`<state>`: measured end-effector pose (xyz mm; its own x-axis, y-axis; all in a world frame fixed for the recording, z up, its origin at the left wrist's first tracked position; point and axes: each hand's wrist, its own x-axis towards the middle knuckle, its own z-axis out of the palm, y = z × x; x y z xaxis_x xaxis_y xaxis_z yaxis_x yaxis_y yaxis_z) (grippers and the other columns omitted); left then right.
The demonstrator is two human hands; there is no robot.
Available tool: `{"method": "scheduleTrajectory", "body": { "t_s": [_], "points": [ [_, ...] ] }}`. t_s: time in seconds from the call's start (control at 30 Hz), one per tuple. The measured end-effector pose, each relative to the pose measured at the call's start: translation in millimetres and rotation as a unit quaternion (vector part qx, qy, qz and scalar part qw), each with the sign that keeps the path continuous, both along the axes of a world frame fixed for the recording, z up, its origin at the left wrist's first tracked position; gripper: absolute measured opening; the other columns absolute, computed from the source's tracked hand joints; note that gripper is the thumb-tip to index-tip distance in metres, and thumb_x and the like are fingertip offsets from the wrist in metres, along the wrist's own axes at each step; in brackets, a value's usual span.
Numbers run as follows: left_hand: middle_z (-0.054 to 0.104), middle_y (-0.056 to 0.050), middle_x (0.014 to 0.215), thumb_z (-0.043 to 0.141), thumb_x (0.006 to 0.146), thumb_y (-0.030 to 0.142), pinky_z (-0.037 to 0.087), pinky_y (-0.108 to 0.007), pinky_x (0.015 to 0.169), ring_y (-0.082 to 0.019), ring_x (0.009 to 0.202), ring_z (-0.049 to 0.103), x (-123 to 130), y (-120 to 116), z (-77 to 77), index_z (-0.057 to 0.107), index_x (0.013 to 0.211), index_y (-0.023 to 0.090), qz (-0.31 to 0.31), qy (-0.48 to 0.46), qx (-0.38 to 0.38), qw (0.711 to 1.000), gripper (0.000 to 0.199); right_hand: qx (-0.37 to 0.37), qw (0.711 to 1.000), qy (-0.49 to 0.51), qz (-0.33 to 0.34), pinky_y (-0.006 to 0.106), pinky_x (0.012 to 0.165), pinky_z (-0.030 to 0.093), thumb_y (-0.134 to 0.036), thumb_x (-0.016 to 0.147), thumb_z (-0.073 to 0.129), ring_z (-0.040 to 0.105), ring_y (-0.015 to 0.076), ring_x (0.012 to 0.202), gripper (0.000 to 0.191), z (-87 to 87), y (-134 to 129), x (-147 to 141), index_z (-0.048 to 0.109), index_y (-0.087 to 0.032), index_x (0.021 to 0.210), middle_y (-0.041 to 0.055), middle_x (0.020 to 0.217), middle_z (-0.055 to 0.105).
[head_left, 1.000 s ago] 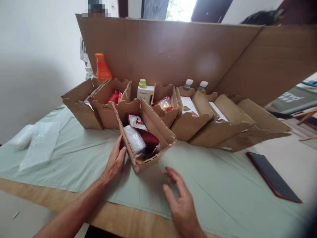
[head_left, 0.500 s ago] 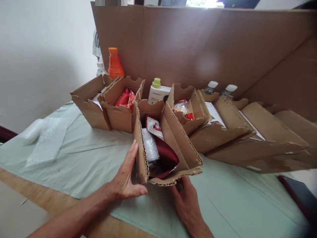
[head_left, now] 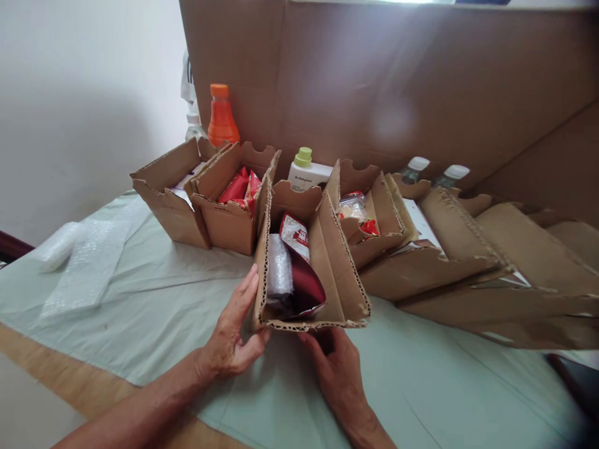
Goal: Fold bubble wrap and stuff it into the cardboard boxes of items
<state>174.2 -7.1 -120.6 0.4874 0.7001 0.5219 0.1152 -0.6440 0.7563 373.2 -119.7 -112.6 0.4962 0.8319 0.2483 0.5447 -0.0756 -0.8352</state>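
Note:
A narrow, open-topped cardboard box (head_left: 344, 262) sits at the front of the row, between my hands. My left hand (head_left: 231, 337) grips its front left corner, with the fingers along the left wall and the thumb against the front. Below the box's front edge, my right hand (head_left: 334, 368) holds it from underneath; its fingertips are partly hidden. Inside the box lie a bubble-wrapped item (head_left: 279, 268) and a dark red packet (head_left: 306, 284) with a white-and-red printed part towards the back.
Cardboard boxes with red packets (head_left: 236, 186) and a clear-wrapped snack (head_left: 353, 206) stand behind. An orange bottle (head_left: 223, 118), a green-capped white bottle (head_left: 306, 171) and a white-capped bottle (head_left: 414, 169) are at the back. Bubble wrap (head_left: 88, 255) lies left on the green cloth (head_left: 187, 312); a dark flat object (head_left: 573, 377) lies right.
The front of the held box has swung slightly left, so the box points more squarely at me. My left thumb has come in against its front. The camera view has shifted a little.

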Motion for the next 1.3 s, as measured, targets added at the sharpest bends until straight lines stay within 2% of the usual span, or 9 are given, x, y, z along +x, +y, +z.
{"method": "scheduleTrajectory", "body": {
  "t_s": [0.2,0.37,0.47,0.57,0.73,0.87,1.03,1.2,1.3],
  "points": [
    [0.071,-0.010,0.112,0.063,0.091,0.036,0.057,-0.037,0.089,-0.024,0.102,0.069,8.2,25.4,7.4,0.066,0.123,0.019,0.130,0.016,-0.075,0.988,0.037,0.063,0.995,-0.055,0.055,0.033,0.092,0.063,-0.024,0.100,0.053,0.077,0.0203,0.101,0.037,-15.7,-2.7,0.3,0.062,-0.017,0.135,0.0113,0.121,0.076],
    [0.061,-0.001,0.087,0.067,0.087,0.038,0.053,-0.028,0.067,-0.014,0.069,0.059,10.2,34.5,7.2,0.059,0.121,0.017,0.221,-0.044,-0.152,0.962,0.040,0.081,0.982,-0.135,0.105,0.036,0.100,0.060,-0.019,0.097,0.054,0.072,0.0227,0.116,0.027,-17.0,-2.4,1.1,0.071,-0.020,0.118,0.0110,0.128,0.073],
    [0.060,0.000,0.082,0.063,0.089,0.032,0.051,-0.027,0.068,-0.014,0.071,0.059,16.2,15.6,9.4,0.061,0.101,0.019,0.177,-0.044,-0.115,0.977,0.018,0.083,0.980,-0.142,0.111,0.035,0.096,0.062,-0.018,0.096,0.054,0.073,0.0223,0.111,0.022,-16.5,-1.9,1.0,0.072,-0.020,0.108,0.0110,0.124,0.074],
    [0.068,-0.004,0.091,0.063,0.085,0.030,0.053,-0.029,0.075,-0.017,0.081,0.064,26.8,3.0,14.8,0.066,0.094,0.020,0.115,-0.016,-0.092,0.989,0.014,0.084,0.979,-0.143,0.116,0.035,0.095,0.062,-0.016,0.096,0.053,0.073,0.0218,0.110,0.021,-15.5,-2.1,0.2,0.072,-0.020,0.102,0.0110,0.122,0.074],
    [0.072,-0.007,0.095,0.057,0.086,0.029,0.055,-0.032,0.078,-0.020,0.089,0.069,48.5,39.4,20.2,0.065,0.108,0.019,0.087,0.012,-0.110,0.990,0.025,0.085,0.979,-0.141,0.124,0.034,0.095,0.061,-0.015,0.096,0.053,0.073,0.0214,0.109,0.021,-13.7,-2.8,-0.1,0.072,-0.021,0.101,0.0109,0.121,0.074],
    [0.073,-0.011,0.100,0.056,0.085,0.026,0.056,-0.033,0.079,-0.021,0.092,0.070,68.0,71.2,9.2,0.063,0.113,0.015,0.073,0.037,-0.110,0.991,0.031,0.085,0.978,-0.139,0.126,0.033,0.097,0.060,-0.014,0.095,0.054,0.073,0.0206,0.110,0.021,-14.0,-1.9,1.6,0.072,-0.021,0.102,0.0105,0.122,0.074],
    [0.072,-0.015,0.116,0.058,0.082,0.021,0.057,-0.035,0.077,-0.025,0.101,0.068,77.1,65.2,-5.5,0.063,0.126,0.014,0.022,0.100,-0.084,0.991,0.045,0.078,0.981,-0.122,0.126,0.032,0.098,0.060,-0.014,0.095,0.055,0.073,0.0199,0.111,0.021,-12.1,-1.1,3.8,0.073,-0.021,0.102,0.0101,0.123,0.074],
    [0.073,-0.012,0.121,0.061,0.081,0.019,0.049,-0.048,0.105,-0.028,0.115,0.064,73.3,60.7,-2.3,0.072,0.116,0.019,-0.049,0.171,-0.014,0.984,0.037,0.058,0.986,-0.097,0.127,0.033,0.097,0.060,-0.016,0.097,0.055,0.073,0.0208,0.111,0.022,-8.3,-0.4,5.5,0.075,-0.022,0.103,0.0104,0.123,0.074],
    [0.069,-0.015,0.132,0.063,0.080,0.019,0.044,-0.055,0.110,-0.033,0.125,0.060,74.2,61.4,0.5,0.073,0.116,0.017,-0.068,0.217,0.028,0.973,0.038,0.054,0.987,-0.083,0.128,0.035,0.098,0.060,-0.018,0.097,0.055,0.073,0.0218,0.110,0.021,-7.4,0.4,5.8,0.075,-0.022,0.102,0.0105,0.122,0.075]
  ]
}}
